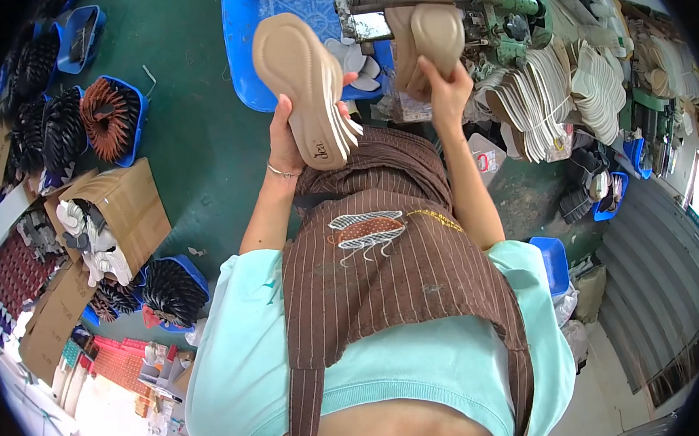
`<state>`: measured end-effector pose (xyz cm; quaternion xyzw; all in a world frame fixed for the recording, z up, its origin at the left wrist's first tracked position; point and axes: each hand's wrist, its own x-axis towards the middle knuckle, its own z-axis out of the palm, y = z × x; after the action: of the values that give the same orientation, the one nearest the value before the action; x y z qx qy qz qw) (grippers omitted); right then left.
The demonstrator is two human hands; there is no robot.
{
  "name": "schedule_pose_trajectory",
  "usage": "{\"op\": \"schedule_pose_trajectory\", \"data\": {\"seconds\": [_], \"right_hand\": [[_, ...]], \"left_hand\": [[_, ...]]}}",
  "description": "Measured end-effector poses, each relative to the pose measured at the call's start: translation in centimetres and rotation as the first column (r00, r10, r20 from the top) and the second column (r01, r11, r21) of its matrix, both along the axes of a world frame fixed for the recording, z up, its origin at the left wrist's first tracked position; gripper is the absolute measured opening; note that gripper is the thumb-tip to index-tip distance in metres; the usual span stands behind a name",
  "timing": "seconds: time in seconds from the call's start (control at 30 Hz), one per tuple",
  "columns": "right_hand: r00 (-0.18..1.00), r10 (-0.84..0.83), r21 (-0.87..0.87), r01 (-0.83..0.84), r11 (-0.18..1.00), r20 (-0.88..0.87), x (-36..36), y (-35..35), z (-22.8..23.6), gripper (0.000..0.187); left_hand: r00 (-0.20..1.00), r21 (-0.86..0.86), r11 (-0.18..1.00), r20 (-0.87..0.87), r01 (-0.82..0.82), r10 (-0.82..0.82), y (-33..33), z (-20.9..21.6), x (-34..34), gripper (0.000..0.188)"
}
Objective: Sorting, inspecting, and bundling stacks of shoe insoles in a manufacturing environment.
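My left hand (285, 137) grips a beige sandal (301, 84) by its lower edge, sole side facing me, straps hanging on its right. My right hand (447, 88) holds a second beige sandal (428, 41) up against the grey-green press machine (448, 0). Both hands are raised above my lap, which is covered by a brown striped apron (393, 255). A thin bracelet sits on my left wrist.
A blue tray (245, 55) with white insole pieces lies on the green floor ahead. Blue bins of black and brown strap parts (107, 117) and cardboard boxes (118, 214) stand at left. Stacks of white insoles (568, 97) pile up at right, beside a blue stool (551, 260).
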<state>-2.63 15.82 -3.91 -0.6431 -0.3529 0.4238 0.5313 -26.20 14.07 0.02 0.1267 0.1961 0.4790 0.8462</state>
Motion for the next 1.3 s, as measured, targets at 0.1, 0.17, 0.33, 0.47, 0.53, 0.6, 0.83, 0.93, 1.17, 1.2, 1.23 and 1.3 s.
{"op": "schedule_pose_trajectory", "data": {"seconds": [0.1, 0.17, 0.33, 0.47, 0.53, 0.6, 0.83, 0.93, 1.17, 1.2, 1.23, 1.3], "right_hand": [[0.984, -0.002, -0.021, -0.002, 1.000, -0.179, -1.4, -0.1, 2.4, 0.015], [0.969, 0.024, -0.208, -0.077, 0.975, -0.246, -0.4, -3.7, 0.7, 0.018], [0.933, 0.016, -0.388, -0.165, 0.907, -0.358, 0.2, -6.8, 0.2, 0.018], [0.944, 0.110, -0.351, -0.222, 0.910, -0.312, 0.7, -4.9, 1.5, 0.018], [0.929, 0.255, -0.327, -0.337, 0.883, -0.269, 0.7, -4.1, 2.2, 0.019], [0.914, 0.333, -0.353, -0.398, 0.847, -0.232, 0.5, -2.9, 2.8, 0.019], [0.764, 0.644, -0.461, -0.580, 0.671, -0.024, -2.6, 0.3, 2.8, 0.018], [0.647, 0.751, -0.538, -0.683, 0.494, -0.132, -4.8, 0.6, -0.2, 0.018], [0.481, 0.858, -0.571, -0.660, 0.489, 0.178, -8.9, 4.0, -16.5, 0.019], [0.497, 0.812, -0.594, -0.566, 0.572, 0.308, -9.5, 5.3, -19.9, 0.020], [0.494, 0.748, -0.599, -0.458, 0.657, 0.443, -9.6, 7.0, -23.5, 0.021], [0.535, 0.595, -0.565, -0.242, 0.789, 0.600, -9.8, 10.3, -30.4, 0.022]], "left_hand": [[1.000, 0.064, 0.998, -0.004, 0.009, -0.009, -0.1, 0.3, 0.2, 0.087], [1.000, 0.066, 0.998, -0.001, 0.004, -0.004, 0.0, 0.6, 0.4, 0.087], [0.991, 0.064, 0.998, -0.130, 0.027, -0.019, -0.1, 0.4, 0.3, 0.087], [0.990, 0.030, 0.999, -0.138, -0.012, 0.016, -0.1, 0.2, 0.1, 0.093], [0.993, 0.009, 1.000, -0.116, -0.023, 0.024, -0.3, -0.2, -0.4, 0.095], [0.990, -0.050, 0.998, -0.138, -0.049, 0.042, -0.4, -0.8, -1.2, 0.100], [0.980, -0.117, 0.974, 0.036, -0.192, 0.197, -1.9, -4.6, -4.0, 0.095], [0.935, -0.197, 0.926, 0.082, -0.323, 0.344, -3.4, -5.1, -4.9, 0.090], [0.804, -0.467, 0.688, -0.088, -0.555, 0.588, -11.3, -8.4, -6.1, 0.088], [0.781, -0.484, 0.663, -0.070, -0.571, 0.621, -13.0, -9.3, -6.3, 0.089], [0.760, -0.547, 0.607, -0.085, -0.576, 0.645, -14.6, -10.2, -6.2, 0.090], [0.683, -0.647, 0.435, -0.188, -0.627, 0.706, -19.0, -12.3, -5.6, 0.093]]}}
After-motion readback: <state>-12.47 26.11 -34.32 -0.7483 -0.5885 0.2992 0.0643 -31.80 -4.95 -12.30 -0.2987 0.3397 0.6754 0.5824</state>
